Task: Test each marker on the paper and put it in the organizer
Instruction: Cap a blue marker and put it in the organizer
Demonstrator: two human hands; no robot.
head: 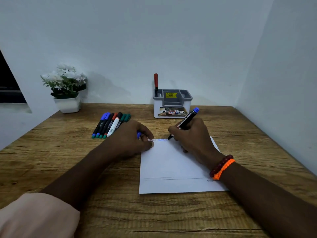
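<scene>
Blue marker (187, 121) in right hand (192, 138) — tip on paper (171, 165)
</scene>
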